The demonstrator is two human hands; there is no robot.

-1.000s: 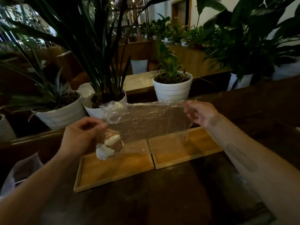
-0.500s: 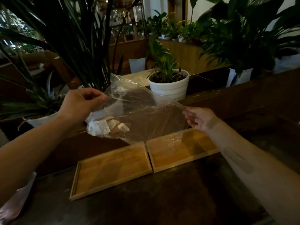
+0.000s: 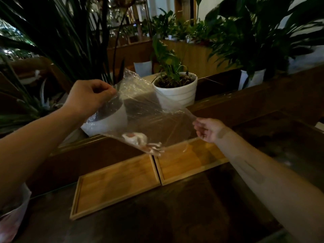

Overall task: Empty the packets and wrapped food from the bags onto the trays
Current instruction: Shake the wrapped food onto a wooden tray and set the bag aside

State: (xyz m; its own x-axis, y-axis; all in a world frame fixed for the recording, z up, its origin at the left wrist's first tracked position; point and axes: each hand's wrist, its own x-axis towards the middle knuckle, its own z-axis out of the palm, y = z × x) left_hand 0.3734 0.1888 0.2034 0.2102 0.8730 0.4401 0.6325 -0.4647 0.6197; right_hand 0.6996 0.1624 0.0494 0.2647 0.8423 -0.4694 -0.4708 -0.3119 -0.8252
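Dark glossy tabletop (image 3: 175, 216), potted plants behind; clear crinkled plastic bag (image 3: 149, 111) held tilted above two shallow wooden trays (image 3: 112, 188).

Left hand (image 3: 89, 97) pinches the bag's raised corner; right hand (image 3: 209, 129) grips the lower edge, hands well apart, film stretched between them. Small pale wrapped food piece (image 3: 138, 140) sits at the bag's lowest edge, over the seam where the trays meet, blurred. Judgement: open the low edge and lift the left corner higher, aiming inside one tray rather than the gap.

Dark table (image 3: 175, 216) carries 2 wooden trays (image 3: 115, 185).
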